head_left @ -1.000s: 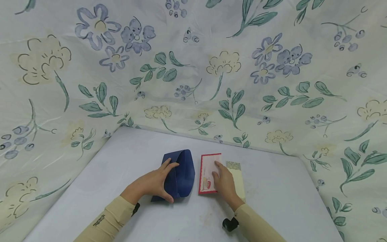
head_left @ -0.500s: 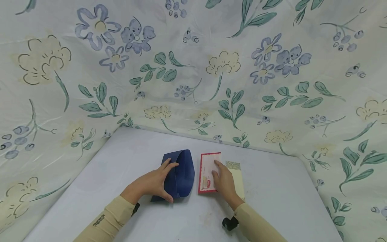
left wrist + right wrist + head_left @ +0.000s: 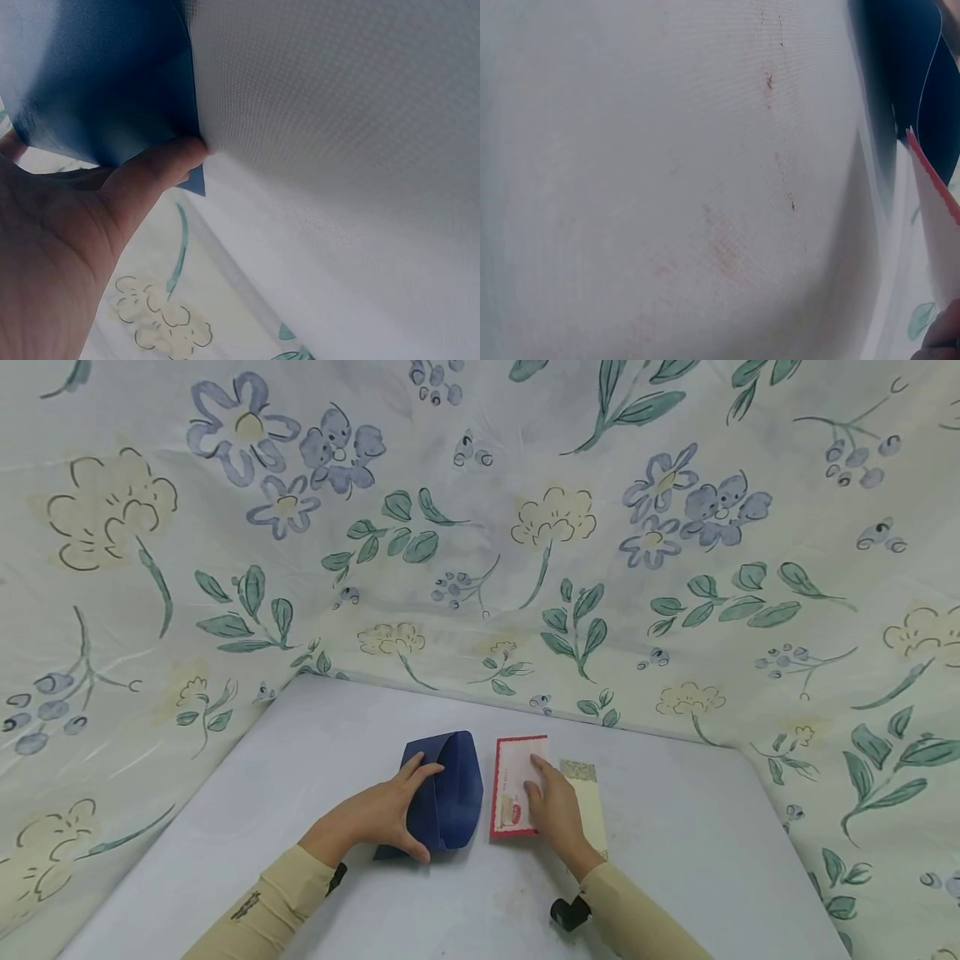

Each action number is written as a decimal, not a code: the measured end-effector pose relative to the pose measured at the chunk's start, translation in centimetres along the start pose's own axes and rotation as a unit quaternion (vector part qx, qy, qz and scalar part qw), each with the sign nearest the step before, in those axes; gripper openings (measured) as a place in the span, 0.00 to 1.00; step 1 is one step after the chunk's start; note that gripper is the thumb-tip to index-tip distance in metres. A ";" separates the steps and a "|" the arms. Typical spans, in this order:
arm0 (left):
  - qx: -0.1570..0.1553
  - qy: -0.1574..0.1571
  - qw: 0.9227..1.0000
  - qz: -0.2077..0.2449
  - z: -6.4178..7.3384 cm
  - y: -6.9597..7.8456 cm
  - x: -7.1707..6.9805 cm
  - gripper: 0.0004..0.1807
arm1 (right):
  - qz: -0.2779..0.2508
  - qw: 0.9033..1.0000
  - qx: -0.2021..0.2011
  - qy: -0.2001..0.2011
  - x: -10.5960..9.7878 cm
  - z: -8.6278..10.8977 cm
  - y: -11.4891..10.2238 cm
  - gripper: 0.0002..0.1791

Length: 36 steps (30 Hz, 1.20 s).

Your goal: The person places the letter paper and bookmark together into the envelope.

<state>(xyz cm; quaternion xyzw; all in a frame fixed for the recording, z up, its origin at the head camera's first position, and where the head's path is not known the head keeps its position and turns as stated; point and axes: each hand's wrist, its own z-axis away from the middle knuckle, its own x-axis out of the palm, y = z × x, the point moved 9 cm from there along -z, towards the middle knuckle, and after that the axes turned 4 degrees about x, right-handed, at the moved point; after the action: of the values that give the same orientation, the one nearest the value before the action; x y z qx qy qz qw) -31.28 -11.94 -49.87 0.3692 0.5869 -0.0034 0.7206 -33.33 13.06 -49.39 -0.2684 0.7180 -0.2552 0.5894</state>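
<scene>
My left hand [image 3: 378,810] grips a dark blue envelope [image 3: 459,797] by its edges, thumb at the near end and fingers at the far end. The envelope's flap is folded out to the right, and its mouth gapes. In the left wrist view the thumb lies along the edge of the envelope [image 3: 112,67]. My right hand [image 3: 558,810] holds a white greeting card [image 3: 516,768] with a red scalloped border and a small picture, just right of the flap. The right wrist view catches only the card's red edge [image 3: 935,176] beside the envelope [image 3: 896,60].
A cream card [image 3: 592,814] with a glittery band lies right of my right hand, partly covered by it. Everything is on a white table [image 3: 675,860], faintly stained near the front. A flowered cloth [image 3: 480,552] hangs round the back and sides.
The red-bordered card has shifted slightly away and to the left, with my right hand barely moving. My left hand and the envelope stay put.
</scene>
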 end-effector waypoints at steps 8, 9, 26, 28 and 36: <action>0.006 0.001 1.000 0.002 0.0 0.2 -0.1 0.72 | 0.003 1.000 -0.002 0.005 -0.1 -0.1 -0.1 0.27; 0.006 0.002 1.000 0.002 0.0 0.2 -0.1 0.72 | 0.003 1.000 -0.002 0.005 -0.1 -0.1 -0.1 0.27; 0.001 -0.002 1.000 0.003 -0.1 0.0 0.0 0.72 | -0.013 1.000 -0.013 0.012 0.1 -0.4 -1.4 0.27; 0.001 -0.001 1.000 0.002 -0.1 0.0 0.0 0.72 | -0.013 1.000 -0.012 0.011 0.1 -0.4 -1.6 0.27; 0.003 0.000 1.000 0.003 0.0 0.0 -0.1 0.72 | -0.014 1.000 -0.009 0.007 0.3 -0.4 -1.7 0.27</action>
<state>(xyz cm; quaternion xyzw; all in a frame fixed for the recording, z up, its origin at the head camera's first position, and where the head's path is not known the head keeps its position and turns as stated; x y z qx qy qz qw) -31.32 -11.92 -49.80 0.3734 0.5852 -0.0028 0.7197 -33.60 11.60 -48.35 -0.2825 0.7202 -0.2588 0.5784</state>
